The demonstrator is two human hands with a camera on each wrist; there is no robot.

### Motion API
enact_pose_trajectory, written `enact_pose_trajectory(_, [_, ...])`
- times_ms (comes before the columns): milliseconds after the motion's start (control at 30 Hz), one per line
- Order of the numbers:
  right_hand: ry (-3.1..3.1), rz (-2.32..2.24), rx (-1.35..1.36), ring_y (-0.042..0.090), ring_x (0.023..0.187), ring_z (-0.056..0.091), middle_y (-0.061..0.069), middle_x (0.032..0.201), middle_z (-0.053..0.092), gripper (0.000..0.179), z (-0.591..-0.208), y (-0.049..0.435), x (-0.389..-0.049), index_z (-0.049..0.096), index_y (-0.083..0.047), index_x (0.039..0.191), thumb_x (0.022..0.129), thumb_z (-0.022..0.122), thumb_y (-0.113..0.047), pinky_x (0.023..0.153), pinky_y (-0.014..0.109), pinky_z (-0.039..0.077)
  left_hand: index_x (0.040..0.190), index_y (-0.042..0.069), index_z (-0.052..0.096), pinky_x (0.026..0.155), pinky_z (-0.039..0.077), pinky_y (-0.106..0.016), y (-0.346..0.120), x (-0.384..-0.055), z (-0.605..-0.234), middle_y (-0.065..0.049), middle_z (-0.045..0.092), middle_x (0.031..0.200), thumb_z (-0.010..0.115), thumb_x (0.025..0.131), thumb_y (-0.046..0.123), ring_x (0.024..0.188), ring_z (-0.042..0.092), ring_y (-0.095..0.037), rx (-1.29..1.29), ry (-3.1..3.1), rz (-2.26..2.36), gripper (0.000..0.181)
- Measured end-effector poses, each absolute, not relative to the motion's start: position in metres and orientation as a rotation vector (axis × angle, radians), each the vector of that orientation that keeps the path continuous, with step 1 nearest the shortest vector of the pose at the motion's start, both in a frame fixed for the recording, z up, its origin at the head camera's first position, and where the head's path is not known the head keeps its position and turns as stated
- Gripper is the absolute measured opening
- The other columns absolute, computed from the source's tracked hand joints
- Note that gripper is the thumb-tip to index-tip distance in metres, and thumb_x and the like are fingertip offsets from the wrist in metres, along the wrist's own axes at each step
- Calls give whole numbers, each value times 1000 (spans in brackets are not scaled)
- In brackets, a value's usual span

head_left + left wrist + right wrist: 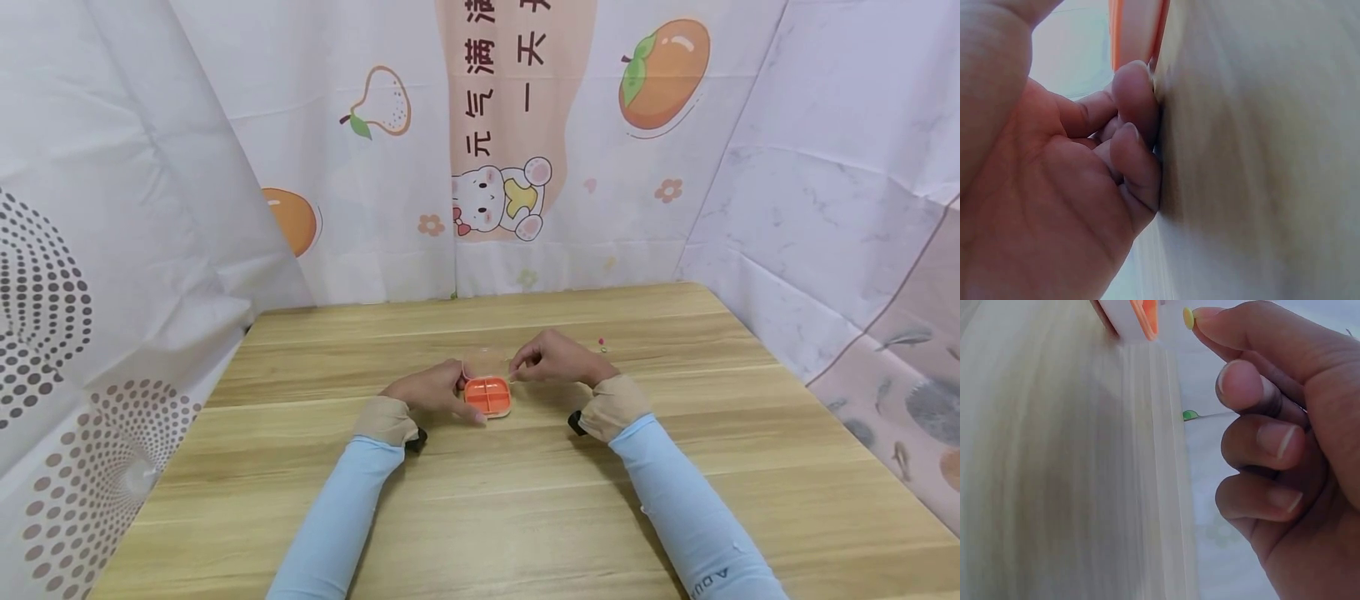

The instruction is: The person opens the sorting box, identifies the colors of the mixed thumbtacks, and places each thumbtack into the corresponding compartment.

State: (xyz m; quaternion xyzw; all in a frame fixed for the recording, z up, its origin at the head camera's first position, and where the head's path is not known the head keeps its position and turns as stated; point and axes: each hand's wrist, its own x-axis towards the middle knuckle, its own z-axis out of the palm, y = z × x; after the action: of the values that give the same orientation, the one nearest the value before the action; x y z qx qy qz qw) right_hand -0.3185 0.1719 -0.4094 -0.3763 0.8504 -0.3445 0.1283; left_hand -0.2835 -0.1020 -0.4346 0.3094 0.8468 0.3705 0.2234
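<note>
A small pill box (487, 395) with an orange inside divided into several compartments lies on the table, its clear lid (486, 362) swung back on the far side. My left hand (429, 390) holds the box at its left side, thumb along the near edge and fingers by the lid. In the left wrist view those fingers (1134, 100) are bent and lie low against the tabletop. Just right of the open box, my right hand (558, 358) pinches a small yellow pill (1189, 319) between thumb and index finger. Its other fingers are curled in.
Beyond the right hand, a tiny red piece (601, 341) and a small pale piece (603, 350) lie on the wooden table (495, 517). Printed curtains (375, 183) hang along the table's back and sides.
</note>
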Motion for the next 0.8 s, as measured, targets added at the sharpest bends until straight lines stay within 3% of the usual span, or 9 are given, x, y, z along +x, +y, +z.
enact_pose_trajectory(467, [2446, -950, -1119, 5, 53, 50, -6, 60, 60, 5, -412, 156, -312, 79, -18, 93, 92, 75, -17, 50, 20, 38, 112, 5, 58, 67, 40, -24, -104, -281, -432, 0, 63, 91, 90, 77, 28, 77, 47, -11, 815, 2355, 1007, 53])
enact_pose_trajectory(800, [2416, -960, -1147, 6, 48, 50, -7, 54, 56, 8, -417, 143, -308, 78, -22, 96, 95, 72, -17, 49, 20, 38, 112, 9, 61, 63, 36, -24, -104, -285, -435, 4, 64, 88, 90, 78, 30, 73, 44, -10, 851, 2346, 999, 49])
